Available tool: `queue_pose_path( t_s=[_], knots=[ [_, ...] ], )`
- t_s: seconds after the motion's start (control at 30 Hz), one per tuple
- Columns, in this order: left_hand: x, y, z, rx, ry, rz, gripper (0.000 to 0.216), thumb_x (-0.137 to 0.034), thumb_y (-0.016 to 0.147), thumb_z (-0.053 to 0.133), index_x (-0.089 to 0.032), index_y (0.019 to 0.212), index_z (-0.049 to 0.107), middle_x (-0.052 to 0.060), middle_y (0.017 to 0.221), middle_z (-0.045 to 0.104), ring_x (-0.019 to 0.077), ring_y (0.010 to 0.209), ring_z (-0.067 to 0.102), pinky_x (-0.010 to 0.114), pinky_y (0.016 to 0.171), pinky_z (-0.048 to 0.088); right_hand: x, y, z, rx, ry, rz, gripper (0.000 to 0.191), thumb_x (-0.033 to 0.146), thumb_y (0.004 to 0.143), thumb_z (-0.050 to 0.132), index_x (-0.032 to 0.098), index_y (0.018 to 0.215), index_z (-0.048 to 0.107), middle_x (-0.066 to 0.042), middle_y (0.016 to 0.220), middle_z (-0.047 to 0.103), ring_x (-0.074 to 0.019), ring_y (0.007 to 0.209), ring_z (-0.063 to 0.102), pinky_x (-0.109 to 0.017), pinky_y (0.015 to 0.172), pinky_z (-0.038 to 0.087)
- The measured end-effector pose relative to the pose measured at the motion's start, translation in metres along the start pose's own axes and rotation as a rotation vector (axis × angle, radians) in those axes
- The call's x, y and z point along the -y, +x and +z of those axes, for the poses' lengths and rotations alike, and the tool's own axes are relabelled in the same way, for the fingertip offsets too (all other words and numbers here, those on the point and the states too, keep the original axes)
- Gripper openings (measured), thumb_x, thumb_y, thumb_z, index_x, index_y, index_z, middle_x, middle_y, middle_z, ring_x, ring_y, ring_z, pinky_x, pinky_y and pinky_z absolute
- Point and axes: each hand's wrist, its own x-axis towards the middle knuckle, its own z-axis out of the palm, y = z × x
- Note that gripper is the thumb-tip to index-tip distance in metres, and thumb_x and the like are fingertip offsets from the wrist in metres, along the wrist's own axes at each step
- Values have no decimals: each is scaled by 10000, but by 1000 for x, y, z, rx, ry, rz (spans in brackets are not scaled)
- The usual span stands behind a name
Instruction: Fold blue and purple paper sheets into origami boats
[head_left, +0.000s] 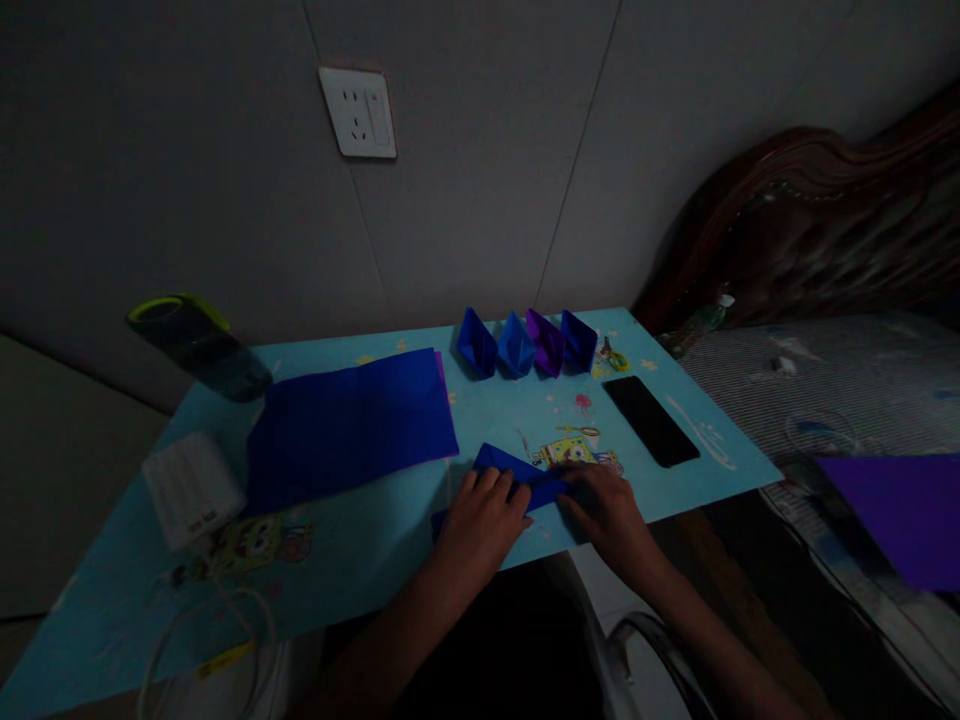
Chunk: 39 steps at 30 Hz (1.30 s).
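A partly folded sheet of blue paper (504,460) lies on the light-blue table (517,415), close to its front edge. My left hand (486,512) rests over the paper's middle, its fingers curled down onto it. At the right end of the same sheet, my right hand (609,505) pinches the narrow tip between thumb and fingers. Part of the paper is hidden under both hands. Behind, along the table's back edge, stand several folded paper boats: a dark blue boat (477,345), a lighter blue boat (517,346), a purple boat (545,343) and another dark blue boat (579,342).
Flat blue sheets (352,425) lie to the left, a pink edge showing beneath. Further left are a tilted dark bottle (202,345) and a white charger (193,490) with cables. On the right are a black phone (651,420), scissors (616,359) and a purple sheet (904,515) on the bed.
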Motion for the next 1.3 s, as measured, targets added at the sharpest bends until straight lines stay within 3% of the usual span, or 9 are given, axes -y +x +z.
queue_pose_path(
  t_s=[0.17,0.3,0.53,0.67,0.77,0.97,1.13,1.3],
  knots=[
    [-1,11,-2,-8,-45,71,161,-312,905,621,-168,964,663,74,1150,695,262,1104,591,439,948,477,0,2,-3,-8,131,42,147,282,845,655,238,981,618,-83,1120,698,-283,1084,626,-510,965,445],
    [0,10,7,-40,-96,59,159,-273,916,608,-138,989,652,105,1164,701,237,1193,585,397,1029,465,3,3,-8,11,291,118,183,318,832,670,244,989,613,-71,1091,699,-266,1051,640,-474,947,480],
    [4,7,16,-46,-134,16,164,-249,934,581,-171,1078,585,96,1221,666,211,1199,600,342,895,571,5,4,-8,-27,391,188,255,352,813,685,247,1038,627,-77,1070,714,-273,1031,658,-476,932,519],
    [3,3,19,-26,-90,-31,185,-251,939,561,-202,1118,566,73,1259,618,221,1210,570,324,755,610,3,3,-5,-14,347,183,347,314,818,674,252,1157,627,-79,1142,715,-278,1068,667,-500,972,506],
    [0,0,20,-10,-68,-38,200,-232,948,536,-208,1146,550,78,1319,563,224,1255,521,333,769,609,1,4,-8,22,263,131,361,272,837,647,250,1197,631,-83,1178,710,-281,1092,667,-498,981,505],
    [-2,-3,20,15,-44,-30,216,-238,955,518,-228,1169,546,92,1367,520,243,1274,495,339,743,608,-3,8,-15,101,143,-35,196,255,900,587,255,1071,682,-62,1038,742,-245,971,699,-426,900,550],
    [-1,-3,23,8,-47,-44,222,-255,965,499,-240,1182,541,70,1367,527,237,1270,492,324,727,600,-8,11,-16,125,93,-119,177,265,933,553,255,1044,691,-62,989,748,-238,928,695,-408,874,542],
    [1,-1,24,-9,-124,-97,316,-231,977,468,-250,1292,482,64,1337,560,224,1219,537,320,732,587,-12,15,-10,90,74,-87,164,307,945,543,248,1016,678,-60,956,750,-240,887,702,-404,845,536]
  ],
)
